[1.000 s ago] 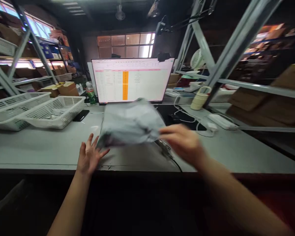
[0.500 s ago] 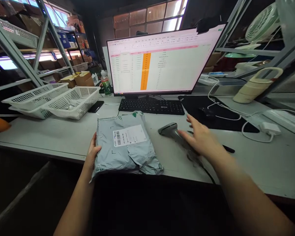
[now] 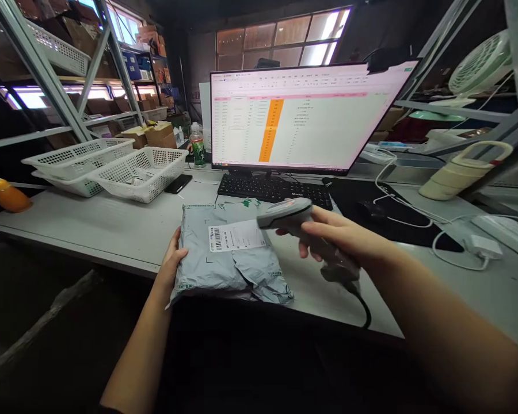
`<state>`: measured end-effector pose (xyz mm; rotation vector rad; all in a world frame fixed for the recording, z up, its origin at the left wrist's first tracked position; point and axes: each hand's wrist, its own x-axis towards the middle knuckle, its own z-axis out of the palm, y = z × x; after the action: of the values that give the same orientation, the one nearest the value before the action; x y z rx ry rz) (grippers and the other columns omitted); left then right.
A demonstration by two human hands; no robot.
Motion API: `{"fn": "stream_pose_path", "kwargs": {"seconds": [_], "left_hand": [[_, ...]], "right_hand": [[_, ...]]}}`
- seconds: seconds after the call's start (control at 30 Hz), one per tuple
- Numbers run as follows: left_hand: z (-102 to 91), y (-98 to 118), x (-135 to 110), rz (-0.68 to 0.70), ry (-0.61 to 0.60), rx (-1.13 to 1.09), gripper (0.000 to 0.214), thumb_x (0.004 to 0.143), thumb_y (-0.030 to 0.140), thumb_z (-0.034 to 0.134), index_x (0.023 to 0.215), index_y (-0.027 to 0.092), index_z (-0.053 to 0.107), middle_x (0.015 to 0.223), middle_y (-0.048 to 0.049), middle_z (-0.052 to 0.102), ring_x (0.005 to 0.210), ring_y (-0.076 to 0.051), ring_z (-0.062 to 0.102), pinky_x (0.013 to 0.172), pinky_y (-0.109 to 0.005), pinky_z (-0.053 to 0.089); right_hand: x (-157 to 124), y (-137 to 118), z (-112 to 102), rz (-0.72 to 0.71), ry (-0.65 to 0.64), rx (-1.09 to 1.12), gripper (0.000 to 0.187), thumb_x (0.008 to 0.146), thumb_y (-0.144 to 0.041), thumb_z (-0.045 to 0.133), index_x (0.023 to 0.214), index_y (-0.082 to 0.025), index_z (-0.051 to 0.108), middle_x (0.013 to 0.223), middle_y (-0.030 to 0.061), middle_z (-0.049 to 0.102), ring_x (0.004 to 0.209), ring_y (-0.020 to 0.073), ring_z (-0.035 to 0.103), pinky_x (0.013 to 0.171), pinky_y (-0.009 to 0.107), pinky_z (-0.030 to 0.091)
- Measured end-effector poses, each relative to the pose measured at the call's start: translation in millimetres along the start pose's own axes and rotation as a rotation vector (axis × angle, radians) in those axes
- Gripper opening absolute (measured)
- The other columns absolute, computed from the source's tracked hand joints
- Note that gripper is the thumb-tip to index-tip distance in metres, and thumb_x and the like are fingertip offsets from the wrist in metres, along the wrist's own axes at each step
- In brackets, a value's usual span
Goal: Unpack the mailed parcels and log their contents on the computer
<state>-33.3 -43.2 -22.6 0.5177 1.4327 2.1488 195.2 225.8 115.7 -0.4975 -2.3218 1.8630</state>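
A grey plastic mailer bag [image 3: 228, 261] lies flat at the table's near edge, its white barcode label [image 3: 235, 236] facing up. My left hand [image 3: 172, 264] grips the bag's left edge, thumb on top. My right hand [image 3: 336, 238] is closed round the handle of a grey barcode scanner [image 3: 287, 213]. The scanner is lifted off the table, and its head hangs just over the right end of the label. Its black cable [image 3: 362, 305] drops over the table edge.
Behind the bag are a black keyboard [image 3: 274, 188] and a monitor [image 3: 302, 118] showing a spreadsheet. White mesh baskets [image 3: 136, 172] and a phone [image 3: 178, 184] sit at the left, a green bottle [image 3: 197, 146] behind them. A black mat, white cables and a charger [image 3: 483, 246] lie at the right.
The bag came down onto the table with my left hand on its edge. My right hand reached the scanner, took hold of it and lifted it over the label.
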Motion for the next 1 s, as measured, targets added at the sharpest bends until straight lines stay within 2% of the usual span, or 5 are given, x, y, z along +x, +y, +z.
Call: {"fn": "stream_pose_path", "kwargs": {"seconds": [0.3, 0.47, 0.73, 0.87, 1.0], "left_hand": [[-0.8, -2, -2, -0.001, 0.014, 0.019, 0.078, 0.079, 0.039, 0.069, 0.151, 0.027, 0.043, 0.162, -0.0044, 0.038, 0.15, -0.033, 0.033, 0.122, -0.043, 0.034], [0.5, 1, -6, -0.055, 0.02, -0.005, 0.082, 0.078, 0.04, 0.072, 0.153, 0.03, 0.041, 0.161, -0.0047, 0.04, 0.148, -0.034, 0.037, 0.119, -0.043, 0.04], [4.1, 6, -13, -0.048, 0.043, 0.073, 0.079, 0.082, 0.044, 0.069, 0.154, 0.031, 0.04, 0.161, -0.0047, 0.039, 0.146, -0.035, 0.041, 0.119, -0.045, 0.039], [-2.6, -4, -3, 0.03, 0.046, 0.13, 0.078, 0.079, 0.044, 0.067, 0.152, 0.03, 0.044, 0.159, -0.0012, 0.043, 0.149, -0.034, 0.035, 0.123, -0.043, 0.032], [-11.7, -13, 9, 0.018, 0.071, 0.162, 0.083, 0.074, 0.045, 0.068, 0.152, 0.032, 0.043, 0.16, 0.0011, 0.041, 0.152, -0.035, 0.029, 0.126, -0.045, 0.024]], "right_hand": [[2, -38, 44, -0.094, -0.244, -0.184, 0.087, 0.089, -0.043, 0.07, 0.162, -0.03, 0.024, 0.085, -0.0011, 0.064, 0.063, 0.0132, 0.066, 0.053, 0.023, 0.055], [-9, -22, 16, -0.118, -0.054, -0.107, 0.086, 0.089, -0.047, 0.068, 0.161, -0.032, 0.023, 0.104, 0.0057, 0.067, 0.071, 0.0168, 0.069, 0.055, 0.026, 0.057], [35, 84, -39, 0.157, 0.203, -0.329, 0.055, 0.095, -0.058, 0.051, 0.139, -0.024, 0.051, 0.109, 0.0082, 0.072, 0.068, 0.0167, 0.068, 0.055, 0.028, 0.056], [64, 107, -80, 0.155, 0.406, -0.802, 0.044, 0.103, -0.039, 0.033, 0.115, -0.014, 0.068, 0.113, 0.0145, 0.072, 0.096, 0.0247, 0.069, 0.086, 0.039, 0.056], [87, 124, -111, 0.114, 0.557, -0.978, 0.035, 0.088, -0.011, 0.046, 0.116, -0.012, 0.067, 0.141, 0.017, 0.059, 0.138, 0.0303, 0.044, 0.117, 0.046, 0.032]]}}
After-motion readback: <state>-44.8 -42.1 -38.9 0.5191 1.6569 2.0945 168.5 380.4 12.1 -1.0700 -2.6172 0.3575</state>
